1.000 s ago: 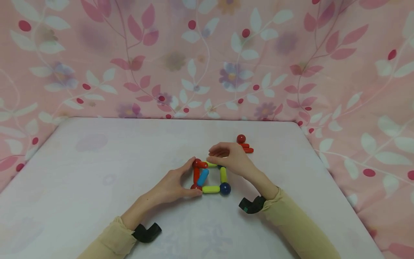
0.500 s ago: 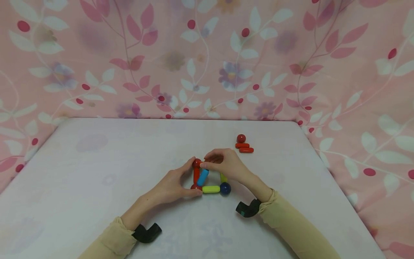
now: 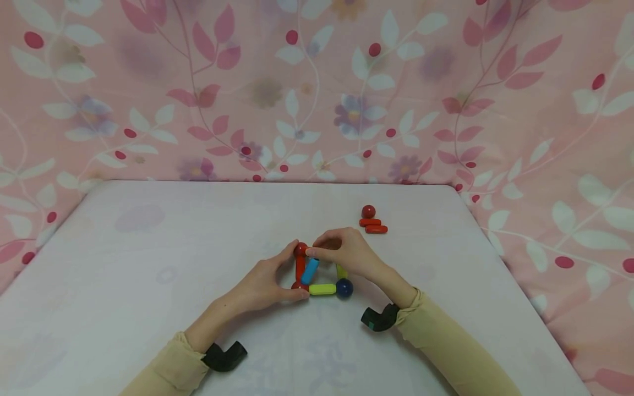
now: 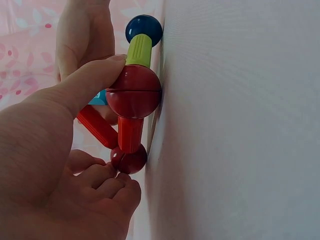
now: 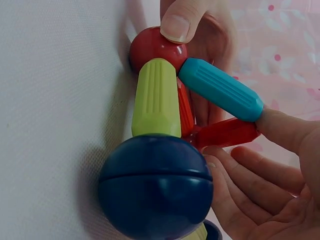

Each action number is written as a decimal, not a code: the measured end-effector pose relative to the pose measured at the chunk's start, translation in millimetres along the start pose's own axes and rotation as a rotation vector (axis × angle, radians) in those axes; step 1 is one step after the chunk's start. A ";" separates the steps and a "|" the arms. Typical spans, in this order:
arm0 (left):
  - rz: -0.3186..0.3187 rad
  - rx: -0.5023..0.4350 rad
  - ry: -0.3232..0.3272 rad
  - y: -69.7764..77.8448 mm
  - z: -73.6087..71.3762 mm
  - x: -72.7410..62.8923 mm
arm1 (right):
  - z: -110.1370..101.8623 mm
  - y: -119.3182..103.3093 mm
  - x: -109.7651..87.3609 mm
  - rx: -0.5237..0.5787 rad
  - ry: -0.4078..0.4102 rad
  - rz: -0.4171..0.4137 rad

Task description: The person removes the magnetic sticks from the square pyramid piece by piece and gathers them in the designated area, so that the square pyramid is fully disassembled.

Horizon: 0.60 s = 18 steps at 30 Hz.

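Head view: rod-and-ball frame (image 3: 323,289) lies near centre of table (image 3: 148,286); left hand (image 3: 267,281) grips its red side; right hand (image 3: 349,252) pinches raised red rod (image 5: 227,133). Loose ball (image 3: 369,211) and loose rods (image 3: 376,229) lie toward far-right corner. Left wrist view: thumb contacts near red ball (image 4: 134,95). Right wrist view: thumb touches blue rod (image 5: 222,89).
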<state>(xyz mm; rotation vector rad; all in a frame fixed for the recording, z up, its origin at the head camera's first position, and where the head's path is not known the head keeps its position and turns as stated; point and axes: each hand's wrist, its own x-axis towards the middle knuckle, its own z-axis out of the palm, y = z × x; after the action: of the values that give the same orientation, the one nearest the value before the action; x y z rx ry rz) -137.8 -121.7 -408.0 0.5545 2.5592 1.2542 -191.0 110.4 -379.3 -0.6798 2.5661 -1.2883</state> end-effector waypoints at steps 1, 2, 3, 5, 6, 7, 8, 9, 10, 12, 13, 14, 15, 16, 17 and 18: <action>0.001 0.000 0.000 0.0 0.1 0.0 | -0.2 0.0 -0.1 0.001 -0.001 0.000; 0.003 0.001 0.002 0.0 0.2 0.0 | -0.4 -0.2 -0.2 0.002 -0.003 0.001; 0.005 0.000 0.001 -0.1 0.3 0.0 | -0.6 -0.5 -0.5 0.002 -0.003 0.002; 0.008 0.001 0.000 -0.3 0.2 -0.2 | -0.9 -0.9 -0.6 0.005 -0.006 0.004; 0.009 0.000 0.000 -0.4 0.2 -0.3 | -1.2 -1.2 -0.8 0.006 -0.007 0.003; 0.011 -0.001 0.000 -0.5 0.2 -0.3 | -1.6 -1.4 -1.0 0.007 -0.009 0.003; 0.012 -0.002 -0.001 -0.6 0.1 -0.4 | -2.0 -1.6 -1.2 0.008 -0.010 -0.001; 0.012 -0.004 -0.002 -0.6 0.1 -0.4 | -2.5 -1.5 -1.3 0.008 -0.010 -0.002; 0.013 -0.005 -0.002 -0.6 0.0 -0.4 | -3.0 -1.3 -1.3 0.008 -0.010 -0.003; 0.012 -0.007 -0.003 -0.6 -0.1 -0.5 | -4.0 -1.0 -1.3 0.009 -0.008 -0.005; 0.011 -0.007 -0.003 -0.6 -0.1 -0.6 | -4.4 -0.6 -1.2 0.010 -0.006 -0.003; 0.009 -0.007 -0.004 -0.5 -0.1 -0.6 | -4.8 0.0 -1.0 0.009 -0.004 -0.005; 0.008 -0.006 -0.004 -0.4 -0.1 -0.6 | -5.1 0.7 -0.6 0.008 -0.002 0.000; 0.005 -0.006 -0.005 -0.3 -0.1 -0.6 | -5.4 1.4 -0.4 0.007 0.001 0.005; 0.004 -0.004 -0.005 -0.2 -0.1 -0.6 | -5.9 2.2 -0.2 0.007 0.004 0.011; 0.000 -0.002 -0.005 0.0 0.0 -0.6 | -6.2 3.0 0.0 0.007 0.006 0.011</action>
<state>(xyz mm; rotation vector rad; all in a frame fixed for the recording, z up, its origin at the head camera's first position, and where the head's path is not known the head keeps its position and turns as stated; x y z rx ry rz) -137.2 -121.9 -408.0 0.5567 2.5532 1.2543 -194.2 116.4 -377.9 -0.6610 2.5655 -1.2973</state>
